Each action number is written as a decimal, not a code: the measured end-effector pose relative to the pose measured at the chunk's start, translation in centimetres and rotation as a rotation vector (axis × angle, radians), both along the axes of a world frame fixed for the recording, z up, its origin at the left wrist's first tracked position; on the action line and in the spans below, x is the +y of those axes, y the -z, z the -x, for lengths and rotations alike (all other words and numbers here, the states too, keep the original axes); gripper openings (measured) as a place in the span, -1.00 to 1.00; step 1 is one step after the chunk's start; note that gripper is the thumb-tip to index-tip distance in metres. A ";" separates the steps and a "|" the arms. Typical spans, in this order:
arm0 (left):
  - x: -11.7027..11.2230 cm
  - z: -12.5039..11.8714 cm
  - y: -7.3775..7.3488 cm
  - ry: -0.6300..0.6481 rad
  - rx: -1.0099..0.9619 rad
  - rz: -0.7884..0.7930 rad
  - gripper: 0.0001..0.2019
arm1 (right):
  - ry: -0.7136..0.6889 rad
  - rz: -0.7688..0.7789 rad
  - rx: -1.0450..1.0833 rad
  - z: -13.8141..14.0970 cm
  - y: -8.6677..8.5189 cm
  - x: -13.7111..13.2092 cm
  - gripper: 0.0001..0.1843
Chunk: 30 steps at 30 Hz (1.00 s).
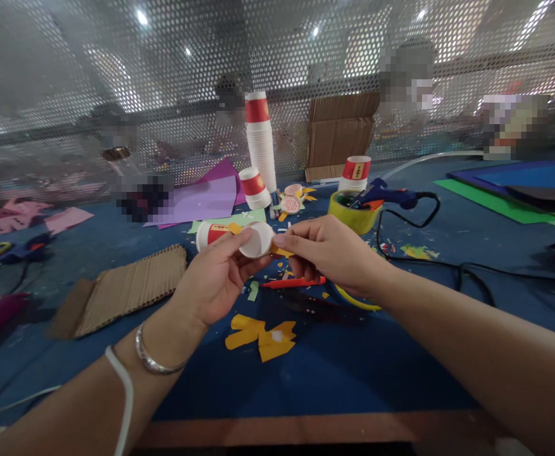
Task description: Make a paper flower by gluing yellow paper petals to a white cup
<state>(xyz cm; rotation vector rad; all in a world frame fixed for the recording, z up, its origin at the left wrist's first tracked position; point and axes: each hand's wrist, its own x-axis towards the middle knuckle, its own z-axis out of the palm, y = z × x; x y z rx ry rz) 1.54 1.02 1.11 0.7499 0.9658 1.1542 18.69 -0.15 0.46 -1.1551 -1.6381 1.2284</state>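
Note:
My left hand (218,272) is closed around the edge of a round white paper piece (257,241) that looks like the cut-off base of a paper cup. Yellow paper shows at its upper left edge. At its right edge, my right hand (322,247) pinches a small yellow paper strip (283,251); whether the strip is stuck to the disc I cannot tell. Just behind my left hand a red and white paper cup (211,235) lies on its side. Below the hands, cut yellow paper pieces (276,340) lie on the blue table, with a red pen (296,282) above them.
A tall stack of paper cups (261,149) stands at the back. A blue glue gun (391,195) rests on a yellow tape roll (348,215), its black cord running right. Corrugated cardboard (135,288) lies left, scissors (319,307) near my right hand. Coloured paper (490,202) is far right.

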 end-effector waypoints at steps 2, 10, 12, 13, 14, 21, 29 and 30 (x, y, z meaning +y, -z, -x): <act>0.1 0.0 0.0 0.002 -0.017 0.020 -0.79 | -0.005 0.002 0.018 0.0 0.0 0.0 -0.56; 0.4 0.2 0.2 0.007 -0.028 0.073 -0.79 | 0.039 0.048 0.014 0.2 -0.3 -0.2 -0.63; 0.4 0.2 0.3 0.007 -0.034 0.071 -0.79 | 0.046 0.052 0.024 0.2 -0.3 -0.2 -0.63; 0.4 0.2 0.3 0.008 -0.037 0.066 -0.79 | 0.047 0.052 0.028 0.2 -0.3 -0.2 -0.63; 0.4 0.2 0.3 0.011 -0.040 0.060 -0.79 | 0.048 0.051 0.030 0.3 -0.3 -0.2 -0.63; 0.3 0.1 0.4 0.018 -0.038 0.040 -0.78 | 0.034 0.044 0.029 0.3 -0.2 -0.2 -0.66; 0.2 0.1 0.4 0.001 -0.017 0.007 -0.80 | 0.024 0.025 0.053 0.4 0.2 -0.1 -0.65; 0.2 0.1 0.4 -0.004 -0.021 -0.001 -0.81 | 0.025 0.028 0.057 0.4 0.2 0.0 -0.64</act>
